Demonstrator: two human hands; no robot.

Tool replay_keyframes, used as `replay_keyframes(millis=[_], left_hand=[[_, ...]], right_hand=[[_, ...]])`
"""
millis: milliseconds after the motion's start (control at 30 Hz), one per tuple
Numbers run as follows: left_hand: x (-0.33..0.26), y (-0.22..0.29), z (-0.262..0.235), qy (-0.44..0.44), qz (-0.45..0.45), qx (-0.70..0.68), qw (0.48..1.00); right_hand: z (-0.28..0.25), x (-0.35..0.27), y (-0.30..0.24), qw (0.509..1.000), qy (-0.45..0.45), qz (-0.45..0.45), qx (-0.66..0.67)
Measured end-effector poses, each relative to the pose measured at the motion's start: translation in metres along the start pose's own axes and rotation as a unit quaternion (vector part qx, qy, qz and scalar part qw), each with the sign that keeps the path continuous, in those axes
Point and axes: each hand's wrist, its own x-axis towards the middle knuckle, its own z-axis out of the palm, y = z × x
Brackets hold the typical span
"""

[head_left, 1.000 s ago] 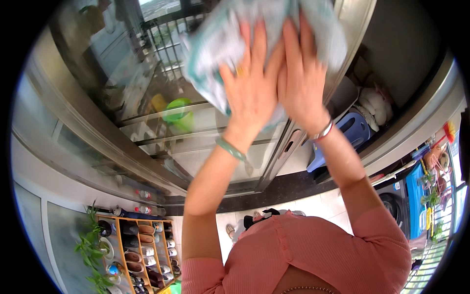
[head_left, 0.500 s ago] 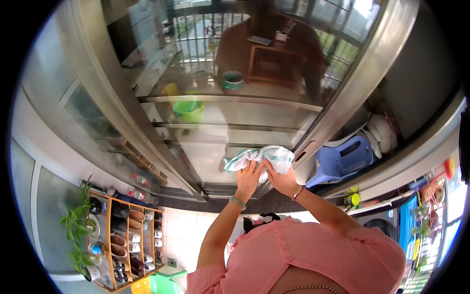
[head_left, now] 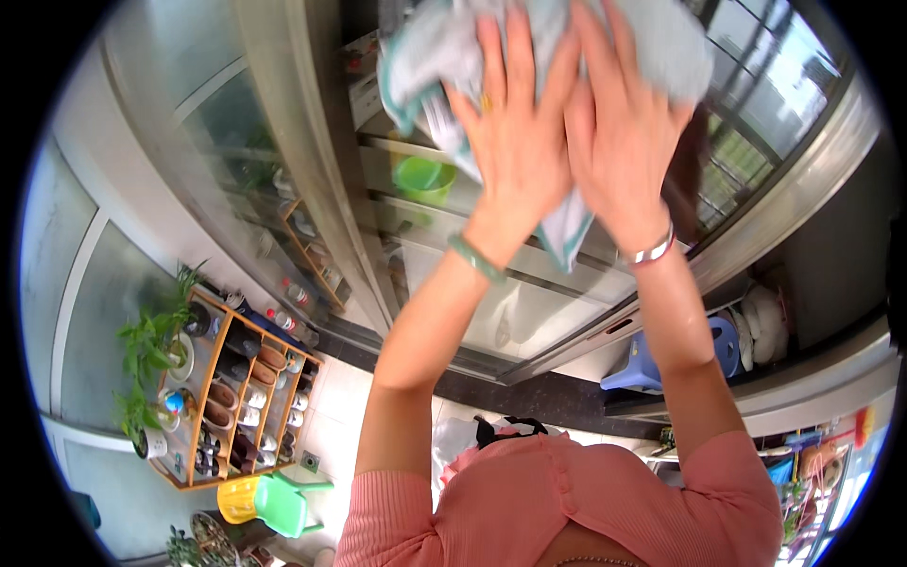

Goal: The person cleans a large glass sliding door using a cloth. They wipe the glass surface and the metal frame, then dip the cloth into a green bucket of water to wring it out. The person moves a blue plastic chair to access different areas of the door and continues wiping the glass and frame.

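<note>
My left hand and my right hand lie flat side by side, fingers spread, pressing a pale grey-and-teal cloth against a glass sliding door. Both hands are raised high on the pane near the top of the picture. The cloth bunches out to the left and above my fingers, and one corner hangs down between my wrists. A green bangle sits on my left wrist and a silver bracelet on my right. My pink sleeves fill the lower edge.
A metal door frame runs to the left of the cloth. A wooden shoe rack with potted plants stands lower left, by a small green-and-yellow chair. A blue plastic stool stands at the right. A green basin shows behind the glass.
Both hands have gone from low on the pane back up to the top with the cloth under them. They now appear much larger and closer.
</note>
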Motion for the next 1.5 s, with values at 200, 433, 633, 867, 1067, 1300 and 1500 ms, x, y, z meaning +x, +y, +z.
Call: replay_keyframes(millis=[200,433,633,867,1067,1300,1500], left_hand=[[-0.011,-0.035,-0.009,0.013,-0.113,0.033,0.993],[-0.263,-0.054,0.030,-0.073,-0.350,-0.024,0.934],[-0.380,-0.017,0.012,-0.074,-0.404,-0.150,0.900],[-0.272,-0.051,-0.070,-0.102,-0.252,-0.150,0.950],[-0.143,-0.137,-0.118,-0.103,-0.197,0.039,0.974],[-0.076,-0.158,-0.120,-0.074,-0.155,0.021,0.985],[0.030,-0.178,-0.135,-0.025,-0.068,0.018,0.997]], right_hand=[[0.044,0.035,-0.029,0.985,0.020,-0.163,-0.057],[0.098,-0.130,-0.076,0.885,-0.334,-0.311,0.086],[0.128,-0.241,-0.075,0.839,-0.335,-0.389,0.178],[0.048,-0.121,-0.094,0.860,-0.154,-0.432,0.226],[0.052,-0.010,-0.141,0.920,-0.100,-0.344,0.160],[0.086,0.035,-0.158,0.956,-0.010,-0.269,0.114],[0.080,0.128,-0.156,0.964,0.061,-0.252,0.055]])
